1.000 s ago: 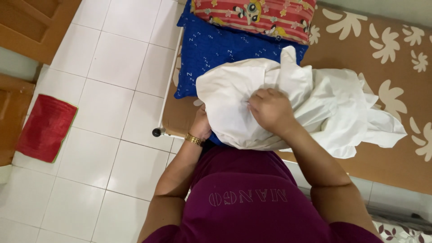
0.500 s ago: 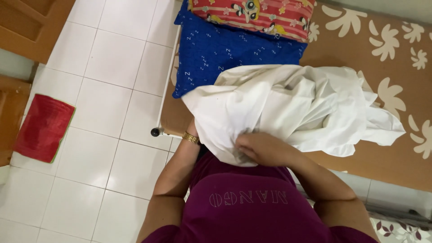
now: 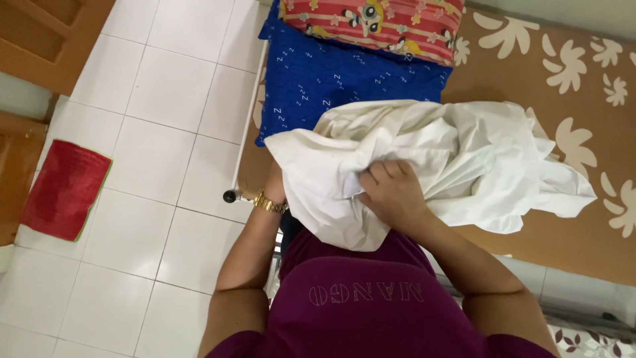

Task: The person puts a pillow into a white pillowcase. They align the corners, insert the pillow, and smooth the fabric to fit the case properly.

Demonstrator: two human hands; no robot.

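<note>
A crumpled white cloth [image 3: 437, 159] lies bunched in front of me over the edge of a bed with a brown flowered sheet [image 3: 570, 46]. My right hand [image 3: 391, 192] presses into the cloth near its lower middle, fingers curled in the fabric. My left hand [image 3: 273, 189] is mostly hidden under the cloth's left edge; only the wrist with a gold watch shows, and it appears to hold the cloth from beneath.
A blue pillow [image 3: 338, 73] and a red patterned pillow [image 3: 377, 23] lie at the head of the bed. White floor tiles [image 3: 152, 132] are to the left, with a red mat [image 3: 63, 189] and wooden furniture [image 3: 46, 33] at the far left.
The cloth was gathered lower against my body, then spread a little to the left. My right hand moved from the top of the bundle down to its lower middle.
</note>
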